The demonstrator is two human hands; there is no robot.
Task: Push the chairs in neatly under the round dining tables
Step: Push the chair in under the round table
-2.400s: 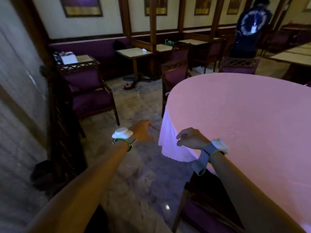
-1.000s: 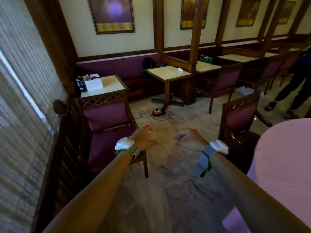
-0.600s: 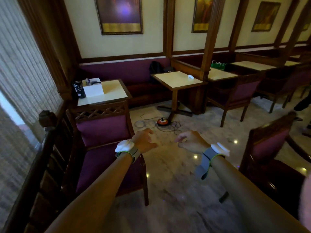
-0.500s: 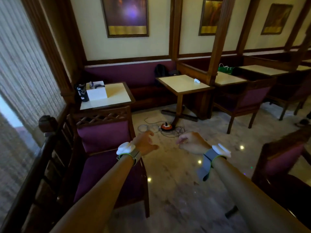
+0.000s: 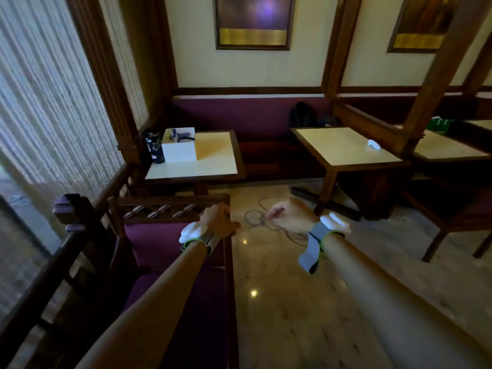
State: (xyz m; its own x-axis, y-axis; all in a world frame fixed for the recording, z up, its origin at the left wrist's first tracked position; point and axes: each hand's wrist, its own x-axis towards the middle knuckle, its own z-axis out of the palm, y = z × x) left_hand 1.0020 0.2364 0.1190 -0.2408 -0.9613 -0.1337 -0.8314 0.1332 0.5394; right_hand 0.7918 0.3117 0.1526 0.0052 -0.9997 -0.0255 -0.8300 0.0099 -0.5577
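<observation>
A wooden armchair (image 5: 159,243) with purple cushions and a lattice top rail stands at the lower left, its back toward a square table. My left hand (image 5: 218,222) hovers at the upper right corner of the chair's back with fingers loosely curled; whether it touches the rail cannot be told. My right hand (image 5: 288,215) hangs over the bare floor to the right of the chair, loosely curled and holding nothing. Both wrists wear white sensor bands. No round table is in view.
A dark wooden railing (image 5: 66,249) runs along the left by the blinds. Behind the chair a square table (image 5: 213,161) carries a white box and a black bottle. A second square table (image 5: 343,145) stands right of it. A cable (image 5: 255,217) lies on the floor, and another chair (image 5: 452,209) is at the right.
The view has swung left, away from the pink round table, and moved closer to the purple armchair. Both hands keep the same loosely curled pose in front of me.
</observation>
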